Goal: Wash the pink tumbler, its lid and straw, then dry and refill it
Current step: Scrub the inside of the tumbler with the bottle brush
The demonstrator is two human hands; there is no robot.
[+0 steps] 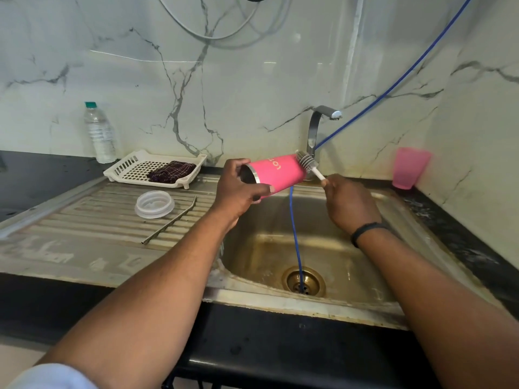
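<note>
My left hand (238, 189) grips the pink tumbler (278, 172) near its steel rim and holds it on its side over the sink (280, 248), open mouth toward me. My right hand (348, 203) pinches the white handle of a bottle brush (307, 162); its grey bristle head lies against the tumbler's closed base end. The clear lid (154, 204) lies flat on the ribbed drainboard (84, 231). The metal straw (171, 221) rests beside the lid, bent end pointing away from me.
A white drying tray (126, 167) with a dark cloth (172, 171) stands behind the lid. A water bottle (99, 133) is at the back left. The tap (318, 127) rises behind the tumbler. A blue hose (296, 240) runs into the drain. A pink plastic cup (408, 168) sits right.
</note>
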